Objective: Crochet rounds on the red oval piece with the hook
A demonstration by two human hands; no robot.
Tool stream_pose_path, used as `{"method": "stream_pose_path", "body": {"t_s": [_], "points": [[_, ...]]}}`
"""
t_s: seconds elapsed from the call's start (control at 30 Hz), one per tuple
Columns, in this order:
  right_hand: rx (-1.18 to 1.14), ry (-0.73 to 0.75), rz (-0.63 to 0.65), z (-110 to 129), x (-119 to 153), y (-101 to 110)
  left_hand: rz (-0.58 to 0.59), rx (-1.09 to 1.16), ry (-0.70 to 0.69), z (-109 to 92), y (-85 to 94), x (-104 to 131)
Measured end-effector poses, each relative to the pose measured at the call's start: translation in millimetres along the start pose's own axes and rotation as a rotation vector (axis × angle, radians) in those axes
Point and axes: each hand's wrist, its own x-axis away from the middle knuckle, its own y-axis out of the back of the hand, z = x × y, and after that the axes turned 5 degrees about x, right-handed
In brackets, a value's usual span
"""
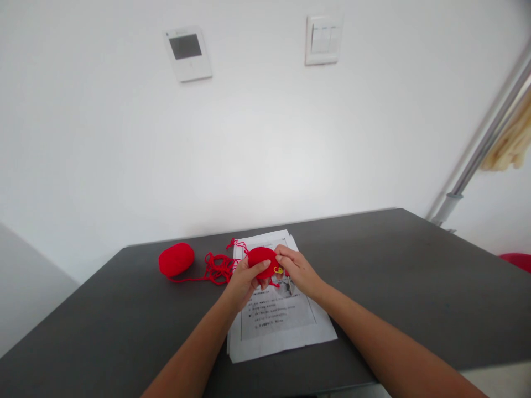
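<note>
A rounded red crochet piece is held up over the printed sheets, with a yellow stitch marker clipped at its right edge. My left hand grips it from the left, thumb on top and the other fingers mostly hidden underneath. At its upper right edge, my right hand is closed in a pinch. A thin silvery shaft, seemingly a crochet hook, sticks out below that hand; its tip is hidden. Loose red yarn lies tangled left of my hands and leads to a red yarn ball.
Printed paper sheets lie stacked under my hands on the dark grey table. Behind it rises a white wall with a screen panel and a light switch. A grey pipe runs down at the right.
</note>
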Motion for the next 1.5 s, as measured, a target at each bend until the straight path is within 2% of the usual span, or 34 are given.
{"method": "stream_pose_path", "body": {"t_s": [0.47,0.7,1.5], "points": [[-0.026,-0.005,0.005,-1.3,0.4,-1.3,0.0,-0.001,-0.023,3.6,0.4,-1.6],[-0.012,-0.005,0.001,-0.8,0.3,-1.2,0.041,-0.009,-0.02,4.3,2.9,-1.8],[0.066,0.013,-0.025,-1.6,-1.4,0.2,0.02,-0.024,-0.01,3.6,1.7,-1.6]]}}
